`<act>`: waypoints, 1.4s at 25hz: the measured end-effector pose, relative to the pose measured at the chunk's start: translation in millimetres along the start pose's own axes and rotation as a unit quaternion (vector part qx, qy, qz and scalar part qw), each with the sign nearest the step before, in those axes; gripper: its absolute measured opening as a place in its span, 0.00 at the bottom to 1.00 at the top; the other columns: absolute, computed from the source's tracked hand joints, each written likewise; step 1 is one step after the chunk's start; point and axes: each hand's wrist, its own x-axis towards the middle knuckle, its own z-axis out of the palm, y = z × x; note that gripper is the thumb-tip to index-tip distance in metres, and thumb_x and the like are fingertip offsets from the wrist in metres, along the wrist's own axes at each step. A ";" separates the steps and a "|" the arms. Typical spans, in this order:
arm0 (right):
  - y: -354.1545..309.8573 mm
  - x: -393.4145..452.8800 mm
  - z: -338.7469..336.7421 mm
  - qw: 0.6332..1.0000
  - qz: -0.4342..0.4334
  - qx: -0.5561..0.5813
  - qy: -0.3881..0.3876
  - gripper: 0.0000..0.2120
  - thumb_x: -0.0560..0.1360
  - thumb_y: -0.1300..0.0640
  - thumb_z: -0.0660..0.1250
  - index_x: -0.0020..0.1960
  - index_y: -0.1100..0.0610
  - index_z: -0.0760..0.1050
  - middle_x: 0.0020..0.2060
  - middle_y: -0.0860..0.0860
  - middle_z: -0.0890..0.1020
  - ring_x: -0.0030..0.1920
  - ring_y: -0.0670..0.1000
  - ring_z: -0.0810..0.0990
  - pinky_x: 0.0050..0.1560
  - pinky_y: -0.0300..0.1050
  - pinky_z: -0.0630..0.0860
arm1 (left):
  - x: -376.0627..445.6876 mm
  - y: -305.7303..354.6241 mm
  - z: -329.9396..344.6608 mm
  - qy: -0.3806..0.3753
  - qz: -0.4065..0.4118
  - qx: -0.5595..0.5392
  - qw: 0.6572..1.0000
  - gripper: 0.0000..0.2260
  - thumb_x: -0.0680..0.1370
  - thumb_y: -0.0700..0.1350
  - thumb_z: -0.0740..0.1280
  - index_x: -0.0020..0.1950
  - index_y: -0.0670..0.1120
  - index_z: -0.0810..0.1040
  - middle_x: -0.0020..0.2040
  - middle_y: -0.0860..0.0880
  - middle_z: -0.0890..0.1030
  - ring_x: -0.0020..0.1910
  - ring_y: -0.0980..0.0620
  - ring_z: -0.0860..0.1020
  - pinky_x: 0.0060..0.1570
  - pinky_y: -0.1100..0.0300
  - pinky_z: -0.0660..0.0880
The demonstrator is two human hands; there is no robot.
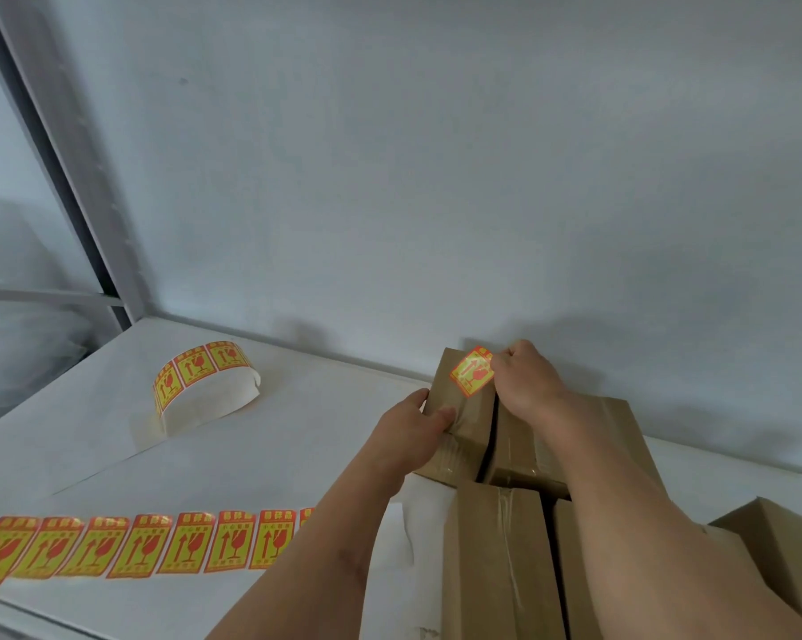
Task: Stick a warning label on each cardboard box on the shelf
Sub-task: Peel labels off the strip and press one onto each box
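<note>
Several brown cardboard boxes stand packed together on the white shelf at the right. My left hand grips the near left edge of the rear left box. My right hand pinches a yellow and red warning label by its right edge, holding it tilted over the far top of that box. Whether the label touches the cardboard I cannot tell. A long strip of the same labels runs along the front of the shelf.
A curled loop of label roll sits at the back left of the shelf. A grey metal upright rises at the left. The pale wall stands close behind the boxes. More boxes fill the front right.
</note>
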 end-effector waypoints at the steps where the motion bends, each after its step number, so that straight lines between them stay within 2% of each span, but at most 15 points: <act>1: -2.1 1.7 0.4 1.000 -0.009 -0.027 -0.011 0.13 0.82 0.56 0.51 0.56 0.64 0.68 0.40 0.53 0.72 0.38 0.51 0.71 0.36 0.45 0.65 | -0.7 -0.3 -1.5 0.001 0.000 0.006 1.000 0.23 0.78 0.56 0.63 0.72 0.52 0.67 0.60 0.48 0.78 0.54 0.48 0.78 0.55 0.49 0.78; 3: -5.0 3.2 2.5 0.996 -0.028 -0.083 -0.031 0.12 0.82 0.58 0.50 0.53 0.65 0.68 0.46 0.56 0.71 0.42 0.54 0.71 0.41 0.45 0.66 | -3.0 0.1 -4.9 0.004 0.009 0.023 1.000 0.23 0.78 0.55 0.62 0.72 0.51 0.67 0.61 0.48 0.78 0.55 0.47 0.78 0.56 0.49 0.77; 7: -5.8 10.5 3.1 0.992 -0.037 -0.109 -0.053 0.09 0.81 0.58 0.52 0.48 0.62 0.68 0.45 0.57 0.71 0.41 0.54 0.73 0.38 0.45 0.67 | -10.0 0.9 -11.2 -0.001 0.021 0.045 0.999 0.21 0.79 0.54 0.62 0.71 0.50 0.68 0.59 0.48 0.79 0.52 0.49 0.78 0.52 0.54 0.77; 9: -3.5 18.4 1.5 0.996 -0.031 -0.078 -0.029 0.08 0.78 0.58 0.56 0.46 0.61 0.70 0.42 0.55 0.74 0.39 0.53 0.73 0.37 0.46 0.67 | -15.4 2.9 -12.5 -0.009 0.028 0.061 0.998 0.20 0.80 0.53 0.62 0.71 0.50 0.68 0.61 0.48 0.78 0.50 0.52 0.76 0.48 0.59 0.72; 11: -2.5 25.0 0.3 0.999 -0.028 -0.018 0.005 0.05 0.75 0.58 0.60 0.44 0.59 0.72 0.41 0.54 0.78 0.41 0.53 0.78 0.38 0.48 0.71 | -18.2 4.5 -13.4 -0.013 0.038 0.076 0.996 0.20 0.80 0.53 0.61 0.71 0.49 0.68 0.63 0.48 0.77 0.50 0.53 0.73 0.47 0.61 0.69; 13: -0.1 29.3 1.9 0.999 -0.032 0.013 0.018 0.03 0.74 0.58 0.62 0.43 0.56 0.73 0.42 0.54 0.80 0.44 0.55 0.81 0.42 0.50 0.76 | -19.1 5.1 -14.1 -0.017 0.042 0.085 0.995 0.20 0.80 0.53 0.61 0.72 0.49 0.67 0.64 0.48 0.76 0.51 0.53 0.73 0.49 0.61 0.68; 18: 10.6 33.1 10.5 0.999 -0.040 -0.008 -0.004 0.03 0.76 0.57 0.64 0.47 0.56 0.74 0.45 0.53 0.79 0.48 0.55 0.79 0.49 0.52 0.77 | -19.2 3.8 -14.0 -0.026 0.032 0.121 0.992 0.24 0.80 0.54 0.61 0.74 0.48 0.64 0.69 0.47 0.73 0.64 0.48 0.73 0.54 0.60 0.69; 23: 18.5 30.9 19.2 0.998 -0.060 -0.028 -0.017 0.03 0.78 0.55 0.64 0.49 0.54 0.72 0.46 0.51 0.77 0.47 0.52 0.76 0.45 0.46 0.72 | -20.3 7.2 -12.0 -0.034 0.028 0.160 0.986 0.25 0.80 0.54 0.61 0.74 0.47 0.64 0.68 0.46 0.74 0.63 0.47 0.74 0.58 0.57 0.71; 29: 24.4 28.1 23.6 0.997 -0.067 -0.042 0.013 0.06 0.77 0.54 0.66 0.50 0.53 0.70 0.45 0.50 0.76 0.44 0.51 0.75 0.37 0.43 0.69 | -24.8 11.0 -12.2 -0.043 0.029 0.177 0.983 0.22 0.80 0.54 0.61 0.72 0.46 0.67 0.66 0.45 0.76 0.61 0.48 0.75 0.53 0.59 0.70; 35: 25.3 27.6 25.8 0.997 -0.064 -0.037 0.014 0.06 0.77 0.53 0.67 0.49 0.52 0.70 0.46 0.51 0.77 0.45 0.51 0.76 0.39 0.45 0.71 | -24.6 10.8 -11.6 -0.046 0.028 0.180 0.982 0.22 0.80 0.54 0.61 0.71 0.46 0.67 0.63 0.45 0.77 0.58 0.48 0.76 0.51 0.59 0.71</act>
